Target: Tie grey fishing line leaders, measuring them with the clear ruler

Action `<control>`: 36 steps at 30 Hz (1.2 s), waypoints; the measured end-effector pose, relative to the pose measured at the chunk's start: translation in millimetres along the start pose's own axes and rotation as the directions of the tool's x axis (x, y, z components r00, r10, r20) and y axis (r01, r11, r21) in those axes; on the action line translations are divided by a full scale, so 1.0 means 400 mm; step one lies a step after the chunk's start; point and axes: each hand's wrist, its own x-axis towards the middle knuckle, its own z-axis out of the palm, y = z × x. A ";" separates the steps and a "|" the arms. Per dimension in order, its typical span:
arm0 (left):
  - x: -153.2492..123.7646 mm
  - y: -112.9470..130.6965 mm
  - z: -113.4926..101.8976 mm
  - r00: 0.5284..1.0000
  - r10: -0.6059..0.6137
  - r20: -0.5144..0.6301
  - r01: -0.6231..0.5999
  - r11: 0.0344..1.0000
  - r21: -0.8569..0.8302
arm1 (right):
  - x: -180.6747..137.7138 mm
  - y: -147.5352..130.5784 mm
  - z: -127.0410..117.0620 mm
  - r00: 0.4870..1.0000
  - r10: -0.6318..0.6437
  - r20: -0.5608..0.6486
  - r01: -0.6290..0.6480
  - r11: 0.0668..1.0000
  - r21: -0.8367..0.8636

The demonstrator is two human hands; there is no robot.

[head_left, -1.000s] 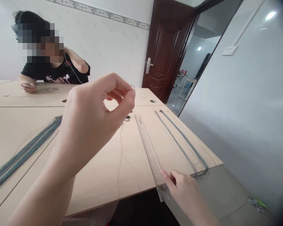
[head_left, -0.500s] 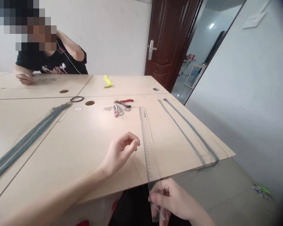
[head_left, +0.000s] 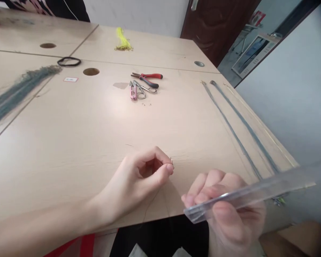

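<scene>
Fingertips (head_left: 168, 170) of the left hand (head_left: 139, 175) press together at the lower middle of the frame, thumb against forefinger, pinching a tiny metal fitting (head_left: 171, 161) that barely shows past them. The other fingers curl in loosely. A fine thread (head_left: 152, 203) seems to fall from the pinch toward the near table edge, though it is faint. The fitting looks feather-light and easily dropped, so it probably needs the very tips of the fingers; the thread looks soft and limp, and would likely be best held close to the fitting.

At the lower right, the right hand (head_left: 230, 210) has its fingers curled around a clear plastic ruler (head_left: 256, 189), which is raised above the table and tilted across the frame. It looks light, stiff and smooth.

Beyond the hands, the pale wood-laminate table (head_left: 69, 142) stretches away. Toward the right side, two long grey-blue fibre strands (head_left: 238, 132) lie nearly parallel. Near the upper middle are red-handled pliers (head_left: 147, 79) and pink-handled scissors (head_left: 133, 91), just beside each other. At the upper left lie a grey-blue fibre hank (head_left: 18, 94) and a black elastic band (head_left: 69, 62). Farther off sits a yellow thread bundle (head_left: 123, 41), and a co-worker's black shirt (head_left: 42, 5) shows at the top edge.
</scene>
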 end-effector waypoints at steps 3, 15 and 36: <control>-0.004 -0.005 -0.001 0.999 0.016 0.033 -0.015 1.000 -0.023 | 0.021 0.024 0.028 0.984 -0.163 -0.075 0.151 0.979 -0.139; -0.011 -0.010 -0.006 0.992 0.087 0.096 -0.087 0.996 -0.003 | 0.006 0.039 0.024 0.951 -0.276 -0.136 0.217 0.914 -0.342; -0.011 -0.011 0.002 0.951 0.207 0.229 -0.141 0.952 -0.273 | 0.017 0.020 0.050 0.947 0.178 -0.267 -0.175 0.984 0.034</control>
